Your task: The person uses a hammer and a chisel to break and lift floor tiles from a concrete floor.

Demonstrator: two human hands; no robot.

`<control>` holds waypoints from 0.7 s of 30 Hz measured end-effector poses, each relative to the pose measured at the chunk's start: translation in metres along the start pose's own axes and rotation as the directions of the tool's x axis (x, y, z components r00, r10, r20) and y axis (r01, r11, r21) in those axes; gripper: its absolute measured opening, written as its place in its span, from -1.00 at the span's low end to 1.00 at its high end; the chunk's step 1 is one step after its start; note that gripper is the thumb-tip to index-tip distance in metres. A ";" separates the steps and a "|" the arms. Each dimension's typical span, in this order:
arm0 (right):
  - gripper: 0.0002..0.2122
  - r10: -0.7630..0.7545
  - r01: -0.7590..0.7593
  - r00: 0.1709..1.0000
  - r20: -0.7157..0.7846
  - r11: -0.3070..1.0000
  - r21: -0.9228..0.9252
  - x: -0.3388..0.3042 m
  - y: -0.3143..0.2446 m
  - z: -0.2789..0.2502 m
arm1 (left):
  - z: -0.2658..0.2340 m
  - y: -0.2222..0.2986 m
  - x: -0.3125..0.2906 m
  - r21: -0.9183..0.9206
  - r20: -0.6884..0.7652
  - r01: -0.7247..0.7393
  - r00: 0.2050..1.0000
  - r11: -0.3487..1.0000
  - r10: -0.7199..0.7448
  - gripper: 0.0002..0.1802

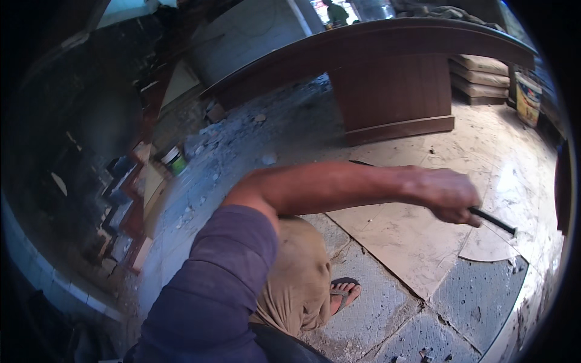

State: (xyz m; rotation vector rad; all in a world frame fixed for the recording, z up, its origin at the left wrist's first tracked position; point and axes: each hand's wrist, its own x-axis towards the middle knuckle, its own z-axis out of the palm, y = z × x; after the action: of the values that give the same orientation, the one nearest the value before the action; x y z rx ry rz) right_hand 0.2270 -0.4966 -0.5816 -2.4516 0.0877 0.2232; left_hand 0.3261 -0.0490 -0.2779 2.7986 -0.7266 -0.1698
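My left arm, in a purple sleeve point(224, 266), reaches across from the lower left to the right. At its end my left hand point(451, 195) is closed in a fist, slightly blurred, around a slim black rod point(493, 221). One end of the rod sticks out to the right, over the tiled floor. A thin dark edge point(362, 163) shows behind the forearm; whether it belongs to the rod I cannot tell. Below the hand lie a large cream tile point(393, 242) and a grey, ribbed patch point(481, 290) with crumbs on it. My right hand is out of view.
My bent knee point(296, 266) and sandalled foot point(345, 293) are below the arm. A long brown counter point(396, 91) stands ahead. Rubble point(212, 142) and a green-and-white tub point(174, 160) lie left. Stacked sacks point(481, 78) and a bucket point(528, 100) are far right.
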 end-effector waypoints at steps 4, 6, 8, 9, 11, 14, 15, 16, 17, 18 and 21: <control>-0.30 -0.070 0.064 0.992 0.104 0.996 0.057 0.088 -0.042 0.012 | -0.008 0.009 -0.074 0.111 0.112 0.406 0.902 0.907 -0.417 -0.55; -0.46 -0.238 0.239 0.971 -0.030 0.950 0.202 0.142 -0.069 0.056 | -0.020 0.004 -0.096 0.009 0.132 0.553 0.825 0.833 -0.549 -0.56; -0.60 -0.431 0.456 0.890 -0.152 0.854 0.251 0.196 -0.094 0.108 | -0.024 0.005 -0.116 -0.047 0.147 0.640 0.764 0.767 -0.628 -0.56; -0.56 -0.496 0.508 0.861 -0.113 0.826 0.245 0.211 -0.115 0.136 | -0.024 0.000 -0.129 -0.038 0.154 0.676 0.732 0.736 -0.664 -0.56; -0.52 -0.567 0.575 0.817 -0.101 0.791 0.208 0.220 -0.154 0.166 | -0.022 -0.009 -0.148 -0.064 0.146 0.714 0.698 0.697 -0.701 -0.57; -0.54 -0.596 0.598 0.802 -0.048 0.801 0.041 0.235 -0.178 0.196 | -0.009 -0.018 -0.175 -0.181 0.112 0.713 0.699 0.677 -0.706 -0.59; -0.54 -0.622 0.622 0.782 -0.051 0.783 -0.015 0.239 -0.179 0.200 | -0.010 -0.020 -0.181 -0.194 0.128 0.734 0.677 0.651 -0.725 -0.59; -0.54 -0.647 0.643 0.761 -0.048 0.762 -0.070 0.240 -0.179 0.204 | -0.011 -0.021 -0.187 -0.206 0.148 0.755 0.652 0.622 -0.743 -0.59; -0.55 -0.671 0.662 0.741 -0.044 0.739 -0.126 0.242 -0.178 0.207 | -0.010 -0.024 -0.191 -0.218 0.168 0.775 0.628 0.592 -0.760 -0.60; -0.56 -0.660 0.647 0.748 -0.071 0.748 -0.145 0.244 -0.179 0.211 | -0.006 -0.034 -0.198 -0.230 0.149 0.756 0.649 0.613 -0.746 -0.60; -0.64 -0.678 0.654 0.729 -0.096 0.731 -0.193 0.245 -0.181 0.213 | 0.004 -0.055 -0.216 -0.240 0.133 0.740 0.666 0.628 -0.734 -0.61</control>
State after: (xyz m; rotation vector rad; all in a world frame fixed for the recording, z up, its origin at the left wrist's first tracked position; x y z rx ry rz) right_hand 0.4603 -0.2231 -0.6767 -2.4634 -0.7709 -0.3046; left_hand 0.1636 0.1030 -0.2854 2.6306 0.4821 -0.4082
